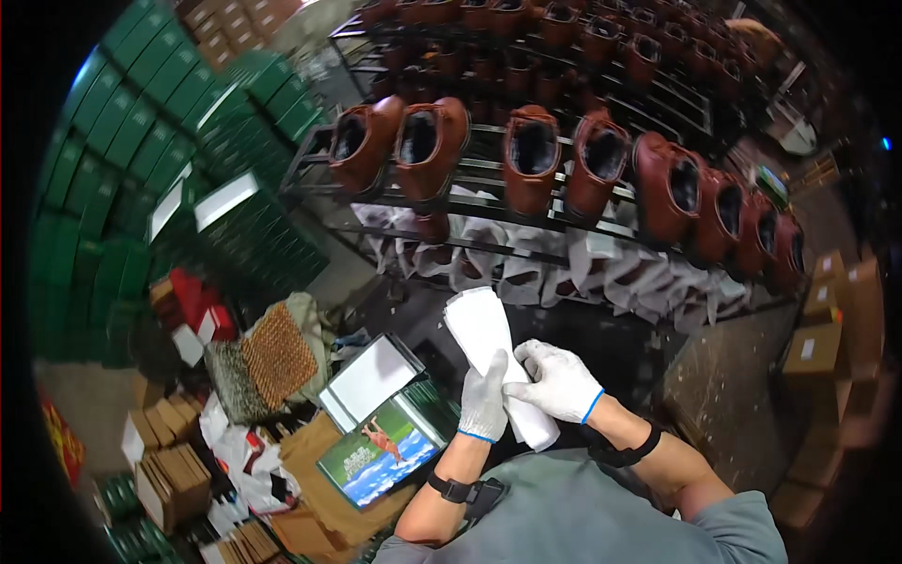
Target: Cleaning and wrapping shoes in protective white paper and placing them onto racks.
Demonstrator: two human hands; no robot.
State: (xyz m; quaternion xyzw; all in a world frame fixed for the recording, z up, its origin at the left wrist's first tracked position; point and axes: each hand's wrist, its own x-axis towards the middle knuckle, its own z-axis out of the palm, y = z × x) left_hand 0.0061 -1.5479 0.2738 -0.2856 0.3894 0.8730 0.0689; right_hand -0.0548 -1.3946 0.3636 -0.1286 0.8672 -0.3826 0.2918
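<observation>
A long, flattened white bundle [481, 324], which looks like folded thin paper, slants in front of my body. My left hand [483, 406], in a white knit glove with a blue cuff, is closed around its middle. The thumb lies along the front. My right hand [560, 381], gloved the same way, grips the bundle's right edge with bent fingers, its thumb across the paper. Whether anything is inside the bundle is hidden. Left of my left hand lie an open green box with a white inside [373, 376] and a printed green-and-blue lid [381, 451].
Ahead stands a black metal rack [470, 202] with several brown leather shoes [532, 160] on top and white-wrapped shoes [601, 268] below. Green boxes [141, 122] are stacked at the left. A beaded seat cushion [279, 357] lies nearer. Brown cartons [816, 348] stand at the right.
</observation>
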